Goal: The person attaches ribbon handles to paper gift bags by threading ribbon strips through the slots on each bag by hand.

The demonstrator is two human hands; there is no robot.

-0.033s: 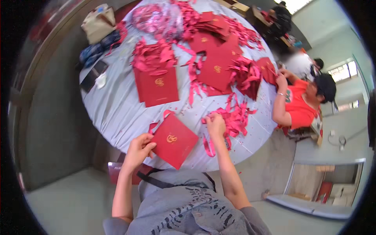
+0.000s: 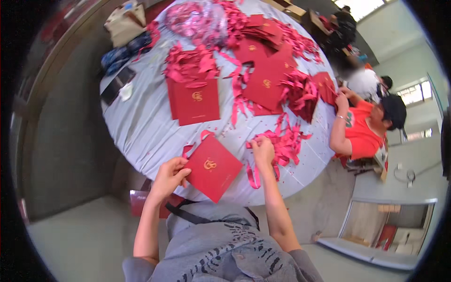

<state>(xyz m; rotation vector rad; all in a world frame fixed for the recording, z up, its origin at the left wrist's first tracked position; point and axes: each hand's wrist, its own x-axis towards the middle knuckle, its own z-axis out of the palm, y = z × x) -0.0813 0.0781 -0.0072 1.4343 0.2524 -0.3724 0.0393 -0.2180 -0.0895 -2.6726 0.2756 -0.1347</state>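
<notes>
My left hand (image 2: pixel 169 177) grips a flat red paper bag (image 2: pixel 217 177) by its left corner, thumb on its face. The bag lies tilted over the table's near edge, gold emblem up, with pink ribbon (image 2: pixel 207 135) sticking out along its upper left side. To the right, my right hand (image 2: pixel 263 151) has its fingers pinched on a pink ribbon at the left edge of a loose ribbon pile (image 2: pixel 287 144). Beyond the held bag lies a stack of similar red bags (image 2: pixel 203 112), pink ribbons heaped over their far ends.
More red bags (image 2: pixel 265 89) and a ribbon-topped stack (image 2: pixel 300 96) cover the far right of the round white-covered table (image 2: pixel 136 136). A clear plastic bag of ribbons (image 2: pixel 195 21), a dark phone-like slab (image 2: pixel 117 86) and a beige bag (image 2: pixel 124 26) lie farther off. A co-worker (image 2: pixel 364 124) handles red bags at right.
The whole view has shifted slightly, with the table sitting a little farther right. Both hands keep their grips, and the bag and ribbons look unchanged.
</notes>
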